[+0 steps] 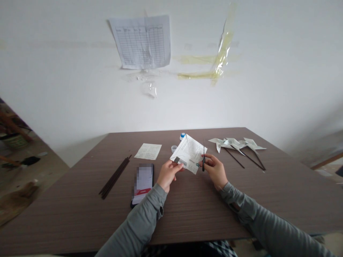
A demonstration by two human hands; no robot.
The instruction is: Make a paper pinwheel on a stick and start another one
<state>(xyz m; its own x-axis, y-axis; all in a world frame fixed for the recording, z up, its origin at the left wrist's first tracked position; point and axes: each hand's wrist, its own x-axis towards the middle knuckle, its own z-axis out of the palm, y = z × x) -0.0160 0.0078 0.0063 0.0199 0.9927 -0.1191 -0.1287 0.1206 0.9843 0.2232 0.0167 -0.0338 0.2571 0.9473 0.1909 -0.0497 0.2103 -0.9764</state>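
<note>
My left hand (168,173) pinches the lower left corner of a square sheet of printed paper (190,151), which is held tilted above the table. Crease lines run across the sheet. My right hand (213,170) is closed around the handles of small dark scissors (203,157). Their blades point away from me at the right edge of the paper; whether they touch it I cannot tell. Behind the sheet stand a small blue-and-white bottle (182,136) and a small clear cap or cup (174,148), both partly hidden.
On the brown table (107,221), several dark sticks (115,177) lie left, beside a phone (143,184). Another square of printed paper (148,151) lies farther back. Paper pinwheels (233,143) on dark sticks rest at the right. A white wall (80,89) rises behind.
</note>
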